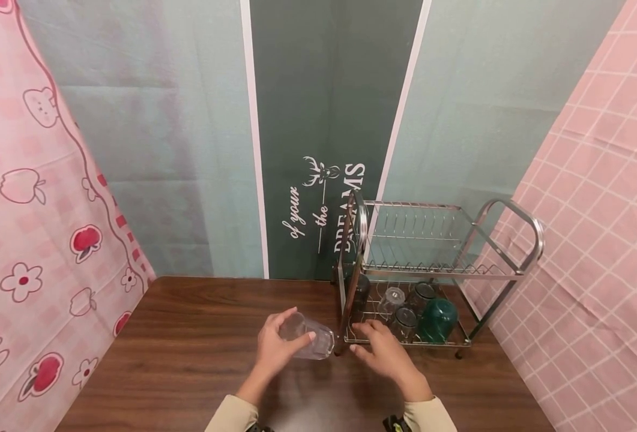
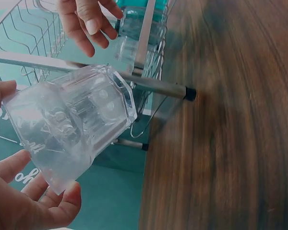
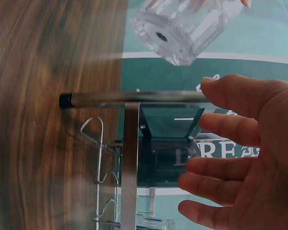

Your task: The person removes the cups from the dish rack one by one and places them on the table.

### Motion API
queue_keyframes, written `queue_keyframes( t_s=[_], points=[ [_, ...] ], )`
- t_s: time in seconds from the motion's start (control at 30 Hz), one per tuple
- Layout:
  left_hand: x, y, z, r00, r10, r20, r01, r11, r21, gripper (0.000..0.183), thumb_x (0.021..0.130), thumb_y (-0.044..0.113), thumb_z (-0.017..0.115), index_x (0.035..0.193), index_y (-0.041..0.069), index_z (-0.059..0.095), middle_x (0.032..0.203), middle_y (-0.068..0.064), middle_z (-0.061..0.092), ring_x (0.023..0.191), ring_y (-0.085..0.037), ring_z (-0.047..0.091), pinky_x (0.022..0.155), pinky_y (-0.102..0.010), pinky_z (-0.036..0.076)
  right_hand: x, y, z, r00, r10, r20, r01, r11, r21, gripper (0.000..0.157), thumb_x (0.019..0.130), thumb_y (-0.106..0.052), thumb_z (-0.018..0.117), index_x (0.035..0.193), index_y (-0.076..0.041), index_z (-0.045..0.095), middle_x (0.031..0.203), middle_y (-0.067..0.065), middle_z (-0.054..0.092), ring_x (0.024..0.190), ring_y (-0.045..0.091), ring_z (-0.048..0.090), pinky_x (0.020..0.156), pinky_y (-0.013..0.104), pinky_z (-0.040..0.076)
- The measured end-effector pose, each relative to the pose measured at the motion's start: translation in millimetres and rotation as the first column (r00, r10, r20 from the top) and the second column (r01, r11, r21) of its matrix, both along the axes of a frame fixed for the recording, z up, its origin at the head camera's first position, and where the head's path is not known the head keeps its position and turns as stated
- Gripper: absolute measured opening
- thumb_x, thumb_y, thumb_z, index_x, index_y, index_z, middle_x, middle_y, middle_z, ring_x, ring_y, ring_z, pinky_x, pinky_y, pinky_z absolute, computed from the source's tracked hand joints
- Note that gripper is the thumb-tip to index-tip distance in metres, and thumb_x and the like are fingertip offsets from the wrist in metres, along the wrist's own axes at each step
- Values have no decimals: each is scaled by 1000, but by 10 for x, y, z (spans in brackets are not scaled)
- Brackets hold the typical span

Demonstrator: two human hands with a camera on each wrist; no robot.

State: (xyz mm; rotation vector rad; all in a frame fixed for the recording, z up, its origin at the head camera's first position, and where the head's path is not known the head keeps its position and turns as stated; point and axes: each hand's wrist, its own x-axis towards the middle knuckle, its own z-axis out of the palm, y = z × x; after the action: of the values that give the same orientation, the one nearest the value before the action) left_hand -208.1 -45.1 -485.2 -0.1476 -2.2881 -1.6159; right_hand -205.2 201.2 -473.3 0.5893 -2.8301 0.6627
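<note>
In the head view my left hand grips a clear drinking glass just above the table. The glass lies tilted on its side, its faceted thick base pointing right towards the rack. Up close in the left wrist view, thumb and fingers hold the glass around its rim end. My right hand hovers before the lower left of the metal dish rack, fingers spread and slightly bent. In the right wrist view nothing lies in this hand; the glass base is apart from it.
On the rack's lower shelf stand a green glass, a small clear glass and several dark glasses. The upper shelf has wire plate slots. A wooden table extends left; patterned cloths hang behind and at both sides.
</note>
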Motion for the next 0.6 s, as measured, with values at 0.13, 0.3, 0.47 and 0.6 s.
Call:
queue_keyframes(
  t_s=[0.13,0.3,0.47,0.6],
  points=[
    [-56,-16,4,1000,26,3,-26,998,-52,62,59,35,85,114,15,66,106,-5,59,98,-28,55,81,-45,42,-78,18,13,1000,-4,-23,4,1000,22,43,82,-22,71,119,-6,60,118,24,52,105,39,53,82,52,44],
    [-129,-22,11,999,43,24,-40,993,-114,63,58,37,85,115,15,66,106,-6,57,98,-29,54,82,-47,41,-136,14,52,999,-12,-43,15,998,66,43,81,-22,72,119,-5,60,119,28,51,105,44,52,82,55,43],
    [-197,-15,20,998,39,54,-31,988,-151,64,59,37,85,115,14,66,107,-8,56,98,-28,52,81,-47,43,-184,-8,124,999,-43,-1,43,994,104,45,81,-23,71,120,-6,59,124,30,47,111,47,47,83,58,40],
    [-260,4,12,999,28,22,-23,983,-182,64,60,37,85,116,12,65,107,-10,55,101,-30,50,81,-47,43,-261,-12,168,998,-59,16,56,991,120,47,82,-23,71,123,-5,57,128,31,44,115,47,44,86,59,38]
  ],
)
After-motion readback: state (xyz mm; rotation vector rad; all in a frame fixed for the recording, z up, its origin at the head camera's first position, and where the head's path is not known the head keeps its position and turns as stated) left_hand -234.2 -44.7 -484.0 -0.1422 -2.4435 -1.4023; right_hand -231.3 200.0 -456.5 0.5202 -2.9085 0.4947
